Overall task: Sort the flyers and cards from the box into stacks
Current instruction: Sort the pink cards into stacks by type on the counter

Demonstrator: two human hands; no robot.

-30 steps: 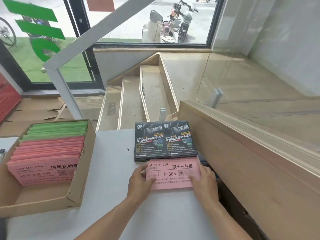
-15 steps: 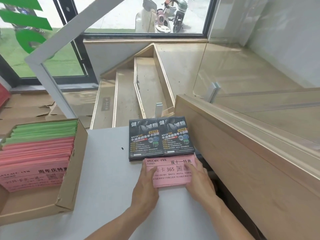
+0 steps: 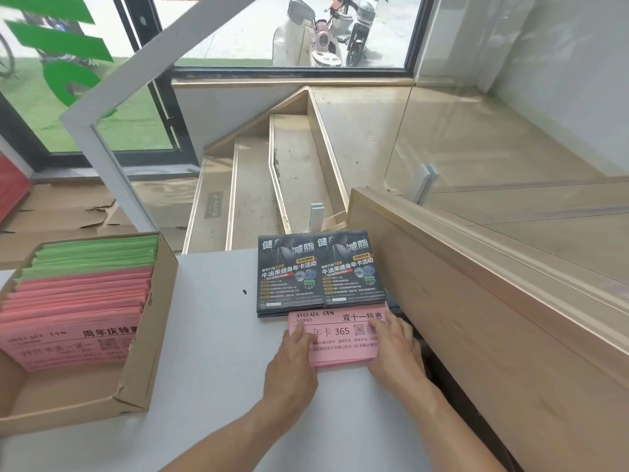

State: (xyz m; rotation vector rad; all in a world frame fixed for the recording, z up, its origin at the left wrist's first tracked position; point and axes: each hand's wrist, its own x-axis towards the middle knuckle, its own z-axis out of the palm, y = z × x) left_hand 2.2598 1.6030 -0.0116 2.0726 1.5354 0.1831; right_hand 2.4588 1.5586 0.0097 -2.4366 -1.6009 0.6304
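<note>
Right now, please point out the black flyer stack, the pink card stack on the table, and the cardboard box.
black flyer stack (image 3: 320, 270), head view, top cover
pink card stack (image 3: 340, 335), head view, printed face
cardboard box (image 3: 149, 338), head view, right wall

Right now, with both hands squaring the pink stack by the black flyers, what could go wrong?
The pink paper card stack sits near the white table's right edge, so a push from the left hand could slide cards off. It also abuts the black glossy flyer stacks, so nudging forward may skew them.

Box (image 3: 149, 338) left on table (image 3: 211, 369), flyer stacks (image 3: 320, 270) right (cards (image 3: 340, 338) just before them)
</note>
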